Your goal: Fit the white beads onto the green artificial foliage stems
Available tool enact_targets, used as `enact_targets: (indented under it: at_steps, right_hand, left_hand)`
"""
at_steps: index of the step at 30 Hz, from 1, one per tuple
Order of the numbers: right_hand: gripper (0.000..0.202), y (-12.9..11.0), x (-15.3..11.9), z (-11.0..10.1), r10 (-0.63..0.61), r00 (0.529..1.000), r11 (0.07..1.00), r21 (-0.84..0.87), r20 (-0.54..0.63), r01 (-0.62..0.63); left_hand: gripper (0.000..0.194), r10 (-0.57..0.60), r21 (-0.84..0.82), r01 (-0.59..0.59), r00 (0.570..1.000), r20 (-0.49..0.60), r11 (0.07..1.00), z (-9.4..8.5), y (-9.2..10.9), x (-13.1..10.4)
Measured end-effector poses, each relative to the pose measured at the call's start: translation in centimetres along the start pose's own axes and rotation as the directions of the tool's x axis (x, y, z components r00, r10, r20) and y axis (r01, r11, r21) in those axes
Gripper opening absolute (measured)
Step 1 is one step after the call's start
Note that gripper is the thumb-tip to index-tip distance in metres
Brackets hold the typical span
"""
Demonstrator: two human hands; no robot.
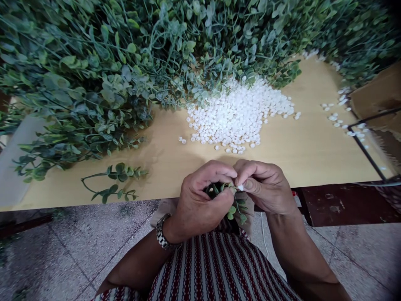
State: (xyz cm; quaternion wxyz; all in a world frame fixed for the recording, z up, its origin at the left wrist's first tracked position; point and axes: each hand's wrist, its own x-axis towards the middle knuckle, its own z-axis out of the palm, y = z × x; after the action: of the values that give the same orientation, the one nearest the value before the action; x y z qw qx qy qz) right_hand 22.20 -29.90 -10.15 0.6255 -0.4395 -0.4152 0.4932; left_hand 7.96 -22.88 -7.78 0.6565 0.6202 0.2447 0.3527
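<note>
My left hand [203, 200] is closed around a sprig of artificial green leaves [233, 209], whose lower leaves hang out below the fingers. Between the thumb and forefinger of my right hand [267, 188] is a small white plastic piece [240, 187], held against the stem end of the sprig. Both hands meet just over the table's front edge. Beyond them lies a heap of small white plastic pieces [232, 117]. A separate leafy sprig [117, 184] with a bent stem rests on the table to the left.
A large mass of artificial foliage [125, 62] covers the back and left of the yellowish table [300, 154]. More white pieces [338, 121] are scattered at the right, beside a black metal frame [366, 148] and a torn cardboard box [377, 92].
</note>
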Motion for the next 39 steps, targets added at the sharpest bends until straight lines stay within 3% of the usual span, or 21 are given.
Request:
enact_targets:
  at_steps: [9, 18, 28, 33, 36, 39]
  right_hand:
    - [0.008, -0.2, 0.0, -0.1, -0.009, 0.999, 0.999, -0.032, 0.052, 0.01]
    - [0.005, -0.5, -0.1, 0.3, -0.024, 1.0, 0.989, -0.144, 0.013, 0.025]
    - [0.001, -1.2, 0.4, 0.5, 0.043, 0.999, 0.979, -0.201, 0.019, -0.039]
    - [0.008, -1.6, 0.9, 0.1, 0.106, 0.99, 0.973, -0.217, 0.09, -0.084]
    - [0.007, -1.7, 1.1, 0.1, 0.12, 0.988, 0.973, -0.211, 0.098, -0.097]
    - [0.008, -1.6, 1.0, 0.6, 0.102, 0.994, 0.97, -0.223, 0.023, -0.095]
  left_hand:
    - [0.031, 0.004, 0.027, -0.006, 0.998, 0.06, 1.0, -0.4, 0.1, 0.0]
    - [0.032, 0.015, 0.071, -0.021, 0.996, 0.085, 0.997, -0.6, 0.0, -0.2]
    - [0.034, 0.032, 0.102, -0.041, 0.995, 0.093, 0.994, -0.9, -0.3, -0.2]
    - [0.034, 0.041, 0.088, -0.054, 0.99, 0.136, 0.995, -0.9, -0.2, -0.1]
    - [0.033, 0.018, 0.059, -0.027, 0.989, 0.149, 0.998, -0.8, -0.2, 0.2]
    - [0.027, -0.042, -0.031, 0.047, 0.99, 0.134, 0.998, -0.8, -0.5, 0.5]
